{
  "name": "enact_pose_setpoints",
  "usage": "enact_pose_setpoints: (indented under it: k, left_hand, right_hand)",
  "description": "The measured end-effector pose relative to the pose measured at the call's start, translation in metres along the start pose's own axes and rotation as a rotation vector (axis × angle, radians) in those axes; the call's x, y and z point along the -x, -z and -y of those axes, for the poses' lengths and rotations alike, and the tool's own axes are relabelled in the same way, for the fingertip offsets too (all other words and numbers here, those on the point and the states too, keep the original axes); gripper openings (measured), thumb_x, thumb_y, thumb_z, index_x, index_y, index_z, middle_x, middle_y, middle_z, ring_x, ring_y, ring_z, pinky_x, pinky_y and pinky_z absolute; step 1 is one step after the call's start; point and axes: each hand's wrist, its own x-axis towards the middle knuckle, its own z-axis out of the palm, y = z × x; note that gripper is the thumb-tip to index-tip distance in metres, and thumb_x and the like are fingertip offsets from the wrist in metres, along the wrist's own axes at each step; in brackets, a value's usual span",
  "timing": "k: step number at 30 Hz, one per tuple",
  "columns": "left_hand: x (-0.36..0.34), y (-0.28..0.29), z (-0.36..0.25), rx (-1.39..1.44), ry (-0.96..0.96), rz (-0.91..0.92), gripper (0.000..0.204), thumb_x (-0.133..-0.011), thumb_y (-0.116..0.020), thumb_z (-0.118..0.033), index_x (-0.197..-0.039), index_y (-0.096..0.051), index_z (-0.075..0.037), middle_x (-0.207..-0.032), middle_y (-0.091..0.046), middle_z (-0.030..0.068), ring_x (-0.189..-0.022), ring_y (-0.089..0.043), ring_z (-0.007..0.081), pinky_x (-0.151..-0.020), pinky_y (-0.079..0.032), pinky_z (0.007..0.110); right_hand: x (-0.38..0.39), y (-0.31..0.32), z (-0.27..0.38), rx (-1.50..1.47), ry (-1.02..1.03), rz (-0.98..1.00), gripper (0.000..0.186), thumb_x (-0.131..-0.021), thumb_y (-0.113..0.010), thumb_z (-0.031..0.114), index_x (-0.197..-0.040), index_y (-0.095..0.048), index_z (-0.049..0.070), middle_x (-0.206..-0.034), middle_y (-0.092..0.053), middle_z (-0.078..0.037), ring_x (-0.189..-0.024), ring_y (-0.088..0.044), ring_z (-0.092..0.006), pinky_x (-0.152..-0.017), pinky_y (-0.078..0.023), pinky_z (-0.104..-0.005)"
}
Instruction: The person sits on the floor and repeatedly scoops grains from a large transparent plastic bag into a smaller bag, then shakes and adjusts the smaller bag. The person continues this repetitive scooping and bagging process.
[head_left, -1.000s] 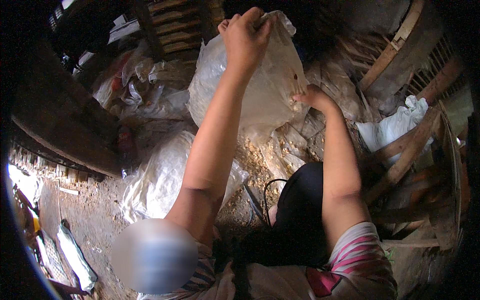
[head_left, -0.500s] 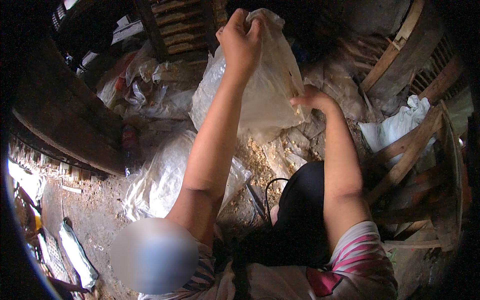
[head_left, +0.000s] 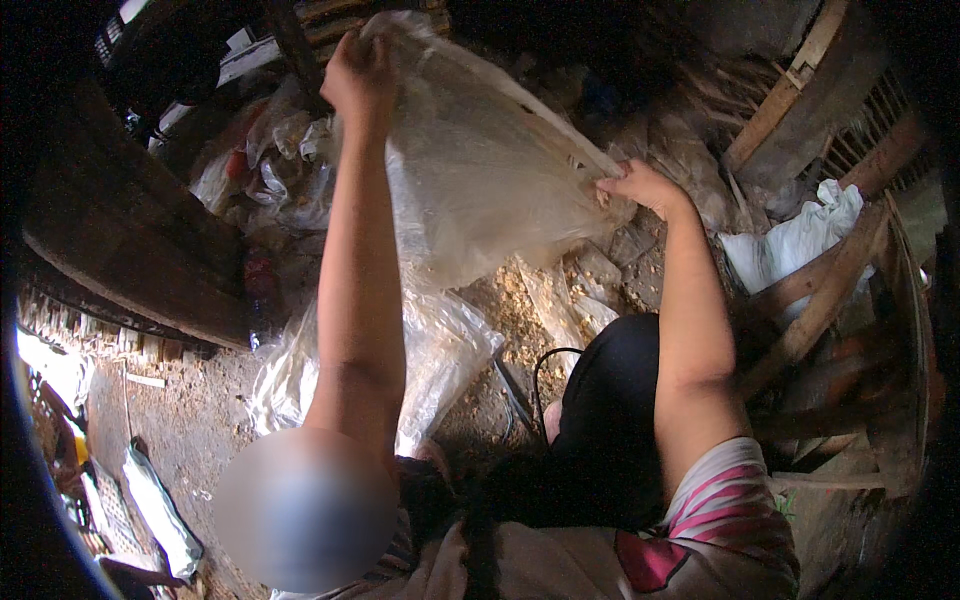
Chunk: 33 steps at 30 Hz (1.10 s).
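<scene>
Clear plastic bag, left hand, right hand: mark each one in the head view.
Clear plastic bag [head_left: 480, 190], head view, middle of its stretched sheet.
Left hand [head_left: 358, 75], head view, back of the hand.
Right hand [head_left: 640, 185], head view, knuckles.

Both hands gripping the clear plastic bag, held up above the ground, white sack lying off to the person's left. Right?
Not quite: the white sack lies to the person's right, by the wooden slats, as the head view shows. The rest holds: the left hand grips the clear plastic bag at its top and the right hand grips its edge, with the bag held up above the ground.
</scene>
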Motion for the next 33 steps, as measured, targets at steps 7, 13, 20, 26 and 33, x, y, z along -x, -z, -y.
enact_pose_setpoints:
  k: [7, 13, 20, 26, 33]
  left_hand:
    - [0.052, -0.019, 0.048, -0.513, -0.087, -0.046, 0.087, -0.078, -0.071, -0.048, -0.147, -0.030, -0.014, -0.151, -0.033, 0.0122, -0.143, -0.021, 0.0362, -0.113, -0.008, 0.064]
    - [0.125, -0.070, -0.021, -0.357, -0.273, 1.351, 0.058, -0.082, -0.070, -0.044, -0.132, -0.055, -0.017, -0.131, -0.058, 0.0173, -0.124, -0.053, 0.0315, -0.110, -0.028, 0.054]
    - [0.140, -0.069, -0.003, -0.043, -0.004, 1.202, 0.029, -0.082, -0.070, -0.020, -0.108, -0.068, -0.009, -0.093, -0.071, 0.0168, -0.084, -0.069, 0.0315, -0.075, -0.051, 0.041]
    - [0.142, -0.076, -0.012, 0.064, -0.060, 1.119, 0.027, -0.081, -0.068, -0.021, -0.104, -0.067, -0.007, -0.090, -0.069, 0.0188, -0.085, -0.066, 0.0375, -0.074, -0.051, 0.043]
    - [0.129, -0.069, 0.004, 0.110, -0.026, 1.000, 0.028, -0.083, -0.066, -0.018, -0.108, -0.066, -0.004, -0.096, -0.068, 0.0214, -0.088, -0.065, 0.0388, -0.076, -0.050, 0.043]
  right_hand:
    - [-0.002, -0.003, 0.039, -0.101, 0.018, 0.140, 0.046, -0.082, -0.073, 0.035, -0.110, -0.067, -0.001, -0.095, -0.069, -0.007, -0.084, -0.063, -0.0173, -0.076, -0.049, -0.0323]
    - [-0.019, -0.019, 0.056, 0.104, 0.044, 0.345, 0.034, -0.083, -0.070, 0.027, -0.104, -0.068, 0.001, -0.087, -0.069, -0.005, -0.078, -0.061, -0.0136, -0.071, -0.048, -0.0299]
    - [0.006, 0.001, 0.083, 0.402, 0.073, 0.347, 0.026, -0.083, -0.066, 0.015, -0.103, -0.065, -0.003, -0.090, -0.068, -0.006, -0.081, -0.059, -0.0122, -0.074, -0.047, -0.0296]
    - [-0.016, -0.004, 0.066, 0.070, 0.175, 0.431, 0.034, -0.083, -0.070, 0.023, -0.107, -0.065, 0.000, -0.103, -0.068, -0.014, -0.094, -0.063, -0.0218, -0.084, -0.048, -0.0343]
    - [-0.002, 0.028, 0.045, 0.394, 0.000, 0.320, 0.033, -0.083, -0.073, 0.021, -0.105, -0.066, -0.002, -0.111, -0.067, -0.014, -0.106, -0.060, -0.0206, -0.089, -0.045, -0.0331]
